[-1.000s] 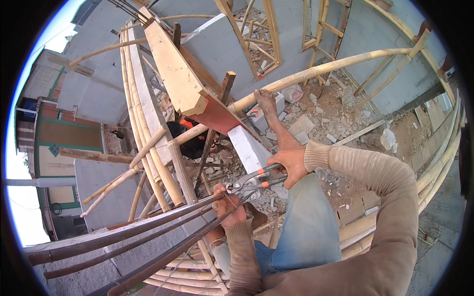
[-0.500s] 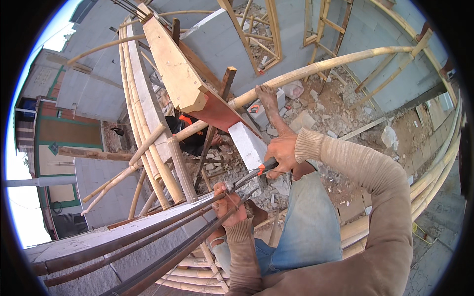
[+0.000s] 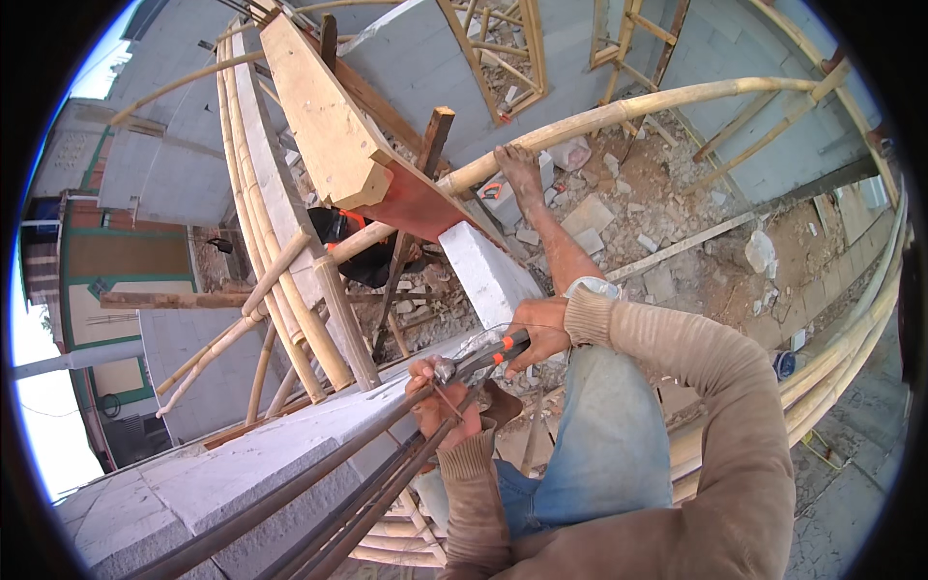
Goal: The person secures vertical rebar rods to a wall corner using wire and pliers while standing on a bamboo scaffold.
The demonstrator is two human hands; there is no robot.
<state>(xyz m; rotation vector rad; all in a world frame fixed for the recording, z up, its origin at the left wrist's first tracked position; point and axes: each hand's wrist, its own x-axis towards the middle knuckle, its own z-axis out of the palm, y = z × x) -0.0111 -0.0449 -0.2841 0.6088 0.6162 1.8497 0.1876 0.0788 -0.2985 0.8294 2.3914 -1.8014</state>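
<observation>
My right hand is closed around the black, orange-banded handles of a pair of pincers. Their metal head lies at the ends of several steel reinforcing bars, which run out from the lower left. Fingers wrapped round, my left hand grips these bar ends just beside the pincer head. A thin wire crosses the bars at the left hand, and another fine strand curves near the handles. Whether the jaws bite on wire cannot be made out. Beneath the bars is a pale block wall.
My bare foot rests against a long bamboo pole. A wooden formwork board slants down to a white block. Bamboo poles stand left. Rubble covers the ground below. A dark and orange form is half hidden behind poles.
My right hand has come down slightly, and the pincer handles have turned so both orange bands show. My left hand stays on the bars. The whole view has shifted a little.
</observation>
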